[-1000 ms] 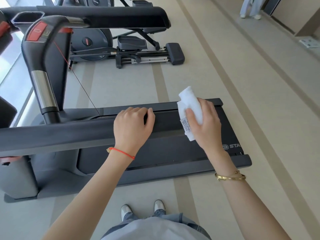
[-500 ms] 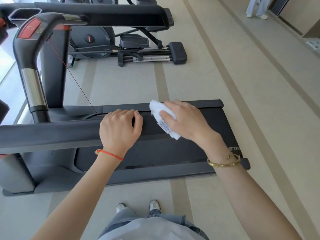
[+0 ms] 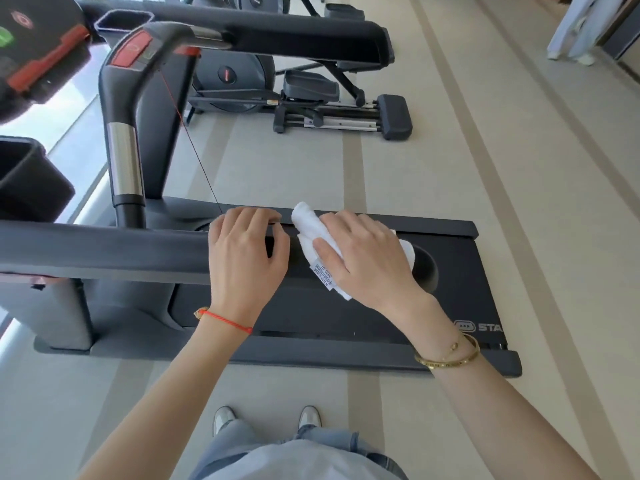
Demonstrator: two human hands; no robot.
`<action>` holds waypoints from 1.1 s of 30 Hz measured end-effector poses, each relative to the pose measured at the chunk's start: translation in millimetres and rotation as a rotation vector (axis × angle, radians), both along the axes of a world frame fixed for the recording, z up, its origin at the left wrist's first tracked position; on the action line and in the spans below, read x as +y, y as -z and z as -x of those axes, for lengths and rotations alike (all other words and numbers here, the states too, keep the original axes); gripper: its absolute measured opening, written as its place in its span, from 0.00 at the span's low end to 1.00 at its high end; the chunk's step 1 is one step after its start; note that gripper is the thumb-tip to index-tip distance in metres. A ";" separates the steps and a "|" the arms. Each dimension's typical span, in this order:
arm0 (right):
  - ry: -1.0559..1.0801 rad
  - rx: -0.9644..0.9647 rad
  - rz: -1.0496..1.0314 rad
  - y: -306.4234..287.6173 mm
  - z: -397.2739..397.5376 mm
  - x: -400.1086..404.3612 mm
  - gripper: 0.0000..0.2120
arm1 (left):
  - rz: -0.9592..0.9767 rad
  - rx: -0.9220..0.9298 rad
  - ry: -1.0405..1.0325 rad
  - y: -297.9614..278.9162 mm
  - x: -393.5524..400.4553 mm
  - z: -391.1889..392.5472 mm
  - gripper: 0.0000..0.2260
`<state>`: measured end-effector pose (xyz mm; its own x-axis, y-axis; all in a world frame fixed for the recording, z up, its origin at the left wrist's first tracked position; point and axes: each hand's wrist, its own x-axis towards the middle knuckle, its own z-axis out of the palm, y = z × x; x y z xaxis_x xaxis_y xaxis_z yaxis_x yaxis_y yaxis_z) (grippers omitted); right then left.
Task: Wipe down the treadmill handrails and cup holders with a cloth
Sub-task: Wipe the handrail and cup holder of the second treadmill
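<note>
Two hands: left hand [image 3: 246,252] grips near handrail [image 3: 104,252]; right hand [image 3: 367,259] presses soft, light cloth [image 3: 306,230] bunched on its end.

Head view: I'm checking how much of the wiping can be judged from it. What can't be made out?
- Near handrail: its end is covered by the left hand and the cloth.
- Cloth: mostly under the right hand; label print too small to read.
- Cup holder: cut off by the left edge.
- Deck logo: partly hidden by the right wrist.

Red cord bracelet [image 3: 225,319], gold bangle [image 3: 448,359] — bare forearms, blue jeans [image 3: 239,432], pale shoes [image 3: 223,415].
</note>
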<state>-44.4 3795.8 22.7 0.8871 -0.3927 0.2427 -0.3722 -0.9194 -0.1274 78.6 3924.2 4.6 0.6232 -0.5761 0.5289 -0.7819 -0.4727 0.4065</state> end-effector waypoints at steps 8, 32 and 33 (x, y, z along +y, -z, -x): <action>-0.107 -0.041 0.022 2.1 -55.4 51.5 0.21 | -0.031 0.043 -0.139 2.6 71.1 -57.7 0.08; -0.206 -0.074 0.049 7.5 -296.5 250.9 0.20 | 0.030 0.011 -0.161 2.2 264.7 -292.8 0.10; -0.196 -0.083 0.041 7.7 -302.8 257.4 0.20 | 0.033 0.011 -0.154 1.2 270.0 -301.7 0.09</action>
